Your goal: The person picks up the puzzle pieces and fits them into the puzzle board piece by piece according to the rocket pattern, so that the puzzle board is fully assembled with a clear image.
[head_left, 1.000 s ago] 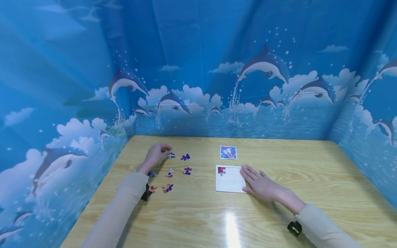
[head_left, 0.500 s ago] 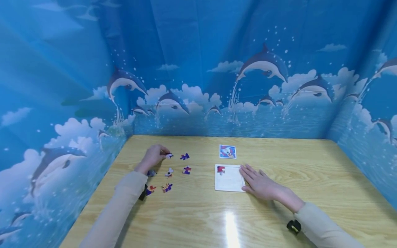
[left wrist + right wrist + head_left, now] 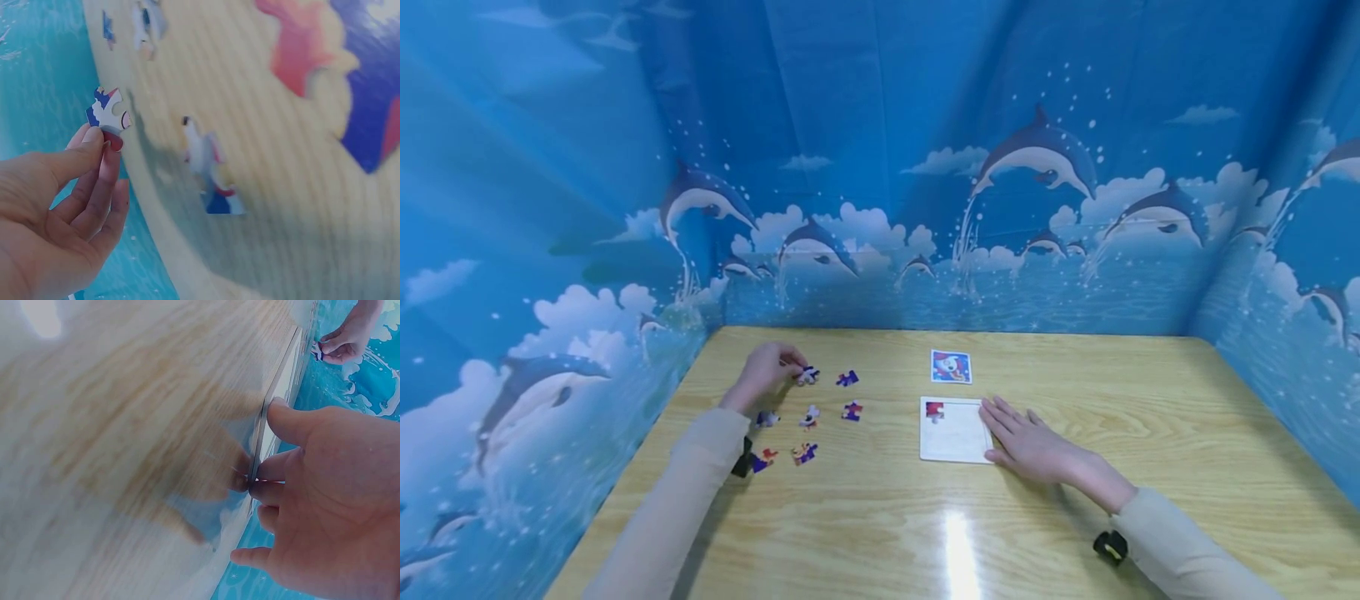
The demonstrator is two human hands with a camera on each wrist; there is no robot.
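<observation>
Showing blue, white, red: puzzle piece (image 3: 105, 115)

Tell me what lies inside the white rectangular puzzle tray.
One mostly red jigsaw piece sits in the far left corner of the white tray. The right hand covers part of its right edge; anything beneath is hidden.

Blue dolphin-print curtains (image 3: 880, 150) on three sides, pale wood-grain table (image 3: 1150, 400), white glare (image 3: 958, 550), perhaps from an overhead lamp.
</observation>
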